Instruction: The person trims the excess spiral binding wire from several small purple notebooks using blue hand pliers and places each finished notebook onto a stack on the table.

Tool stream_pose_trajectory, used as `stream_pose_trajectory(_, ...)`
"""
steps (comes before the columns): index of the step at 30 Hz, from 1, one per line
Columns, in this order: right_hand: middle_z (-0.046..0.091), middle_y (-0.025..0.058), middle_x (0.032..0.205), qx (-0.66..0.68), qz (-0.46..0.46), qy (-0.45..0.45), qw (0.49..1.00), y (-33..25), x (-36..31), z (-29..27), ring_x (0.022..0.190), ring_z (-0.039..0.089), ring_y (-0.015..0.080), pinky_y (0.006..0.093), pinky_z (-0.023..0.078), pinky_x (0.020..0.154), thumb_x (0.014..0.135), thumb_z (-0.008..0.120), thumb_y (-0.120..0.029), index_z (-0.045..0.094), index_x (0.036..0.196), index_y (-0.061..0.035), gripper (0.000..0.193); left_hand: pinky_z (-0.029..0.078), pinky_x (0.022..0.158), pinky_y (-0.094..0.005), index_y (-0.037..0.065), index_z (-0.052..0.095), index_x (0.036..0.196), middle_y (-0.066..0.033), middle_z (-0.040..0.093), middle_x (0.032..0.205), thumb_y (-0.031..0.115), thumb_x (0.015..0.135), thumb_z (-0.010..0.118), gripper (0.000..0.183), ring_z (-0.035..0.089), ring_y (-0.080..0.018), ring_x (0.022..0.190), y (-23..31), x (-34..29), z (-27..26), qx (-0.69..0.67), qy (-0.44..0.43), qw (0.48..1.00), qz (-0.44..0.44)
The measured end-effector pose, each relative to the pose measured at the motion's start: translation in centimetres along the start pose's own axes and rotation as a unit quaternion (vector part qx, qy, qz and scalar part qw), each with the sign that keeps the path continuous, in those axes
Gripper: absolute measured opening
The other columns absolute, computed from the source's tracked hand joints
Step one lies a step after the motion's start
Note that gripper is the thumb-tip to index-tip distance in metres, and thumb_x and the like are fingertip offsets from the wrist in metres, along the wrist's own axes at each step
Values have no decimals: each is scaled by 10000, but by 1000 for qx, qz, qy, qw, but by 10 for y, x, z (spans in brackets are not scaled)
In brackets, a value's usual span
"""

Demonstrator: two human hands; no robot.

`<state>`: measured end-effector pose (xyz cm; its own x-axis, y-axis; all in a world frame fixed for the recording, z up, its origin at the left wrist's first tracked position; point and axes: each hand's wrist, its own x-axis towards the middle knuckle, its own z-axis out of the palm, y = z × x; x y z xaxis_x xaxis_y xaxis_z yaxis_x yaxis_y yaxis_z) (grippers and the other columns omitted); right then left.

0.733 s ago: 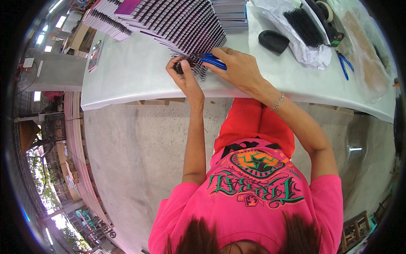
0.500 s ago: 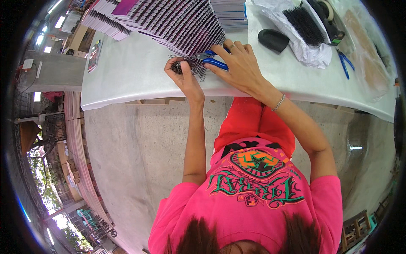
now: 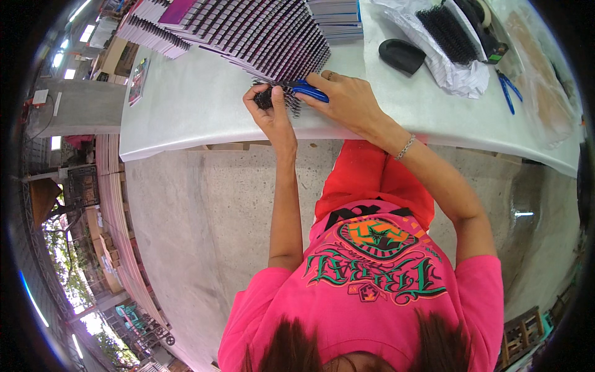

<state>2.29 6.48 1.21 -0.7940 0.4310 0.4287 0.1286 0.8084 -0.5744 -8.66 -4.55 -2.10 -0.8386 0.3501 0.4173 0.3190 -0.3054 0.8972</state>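
Observation:
My left hand [image 3: 276, 121] is closed around a bundle of black spiral binding coils [image 3: 264, 99], thumb on top, at the near edge of a big stack of spiral-bound notebooks [image 3: 248, 38]. Blue-handled cutting pliers [image 3: 311, 92] are in my right hand [image 3: 351, 104], their handles squeezed together. The dark jaws point left and meet the coils beside my left thumb; exactly what lies between them is too small to make out. Loose coil ends stick out below the jaws.
A white-covered table [image 3: 198, 102] bears everything. To the right lie a black rounded object [image 3: 401, 57], a bunch of black coils [image 3: 449, 36] on white paper [image 3: 455, 79], a second blue-handled pliers [image 3: 509, 92] and clear plastic [image 3: 545, 87]. More books [image 3: 338, 18] stand behind.
My right hand has squeezed the plier handles from spread to together, and the jaws have come slightly left into the coils. My left hand has stayed nearly in place.

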Motion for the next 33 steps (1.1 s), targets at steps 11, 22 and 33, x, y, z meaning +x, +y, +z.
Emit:
stream_pose_trajectory(11,614,153,1056,-85,-51,89,991,6,-8,0,948,557,299,424,388,782,850,657,-459,622,1085,-110,422,403,874,-268,89,429,1202,-51,479,1116,219,1005,548,265,468,-122,990,4,-2,3,-158,18,986,-58)
stream_pose_trajectory(22,651,140,897,-38,-30,30,998,8,-4,6,772,641,321,434,491,673,867,656,-408,614,1037,-106,349,377,902,-265,42,460,1166,-45,481,1083,173,962,620,290,461,-124,988,-4,-6,-6,-21,-20,999,-44)
stream_pose_trajectory(33,617,149,1023,-97,-51,87,990,12,-14,6,924,578,302,426,414,763,855,656,-438,613,1085,-112,401,385,895,-268,65,412,1231,-46,469,1113,189,979,594,335,456,-123,990,4,-10,3,-173,26,980,-93)
